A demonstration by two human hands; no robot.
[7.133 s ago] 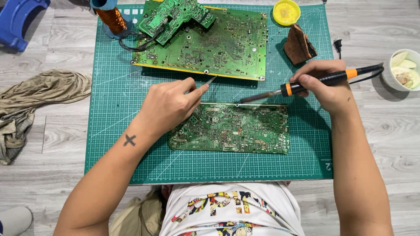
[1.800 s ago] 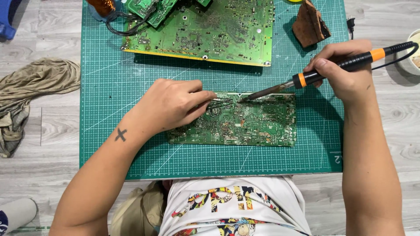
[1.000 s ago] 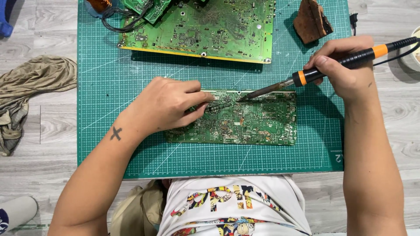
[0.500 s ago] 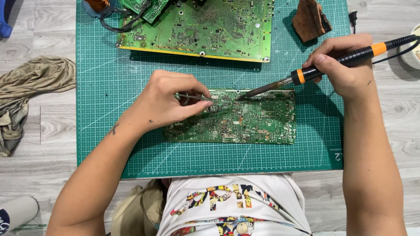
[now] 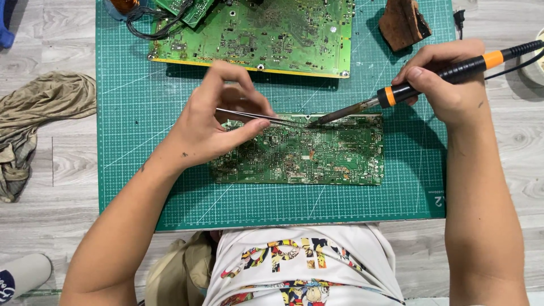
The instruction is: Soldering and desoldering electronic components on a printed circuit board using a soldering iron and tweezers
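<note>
Centrally, on green cutting mat (image 5: 141,170): small circuit board (image 5: 317,156), lying flat. Left hand (image 5: 218,122) pinches metal tweezers (image 5: 260,117); right hand (image 5: 447,85) grips soldering iron (image 5: 430,79). Both tips meet at board's upper edge. Larger circuit board (image 5: 266,34) behind.

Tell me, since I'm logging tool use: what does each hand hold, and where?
Left hand: tweezers, fingers mid-shank. Right hand: soldering iron, by its black handle.
</note>
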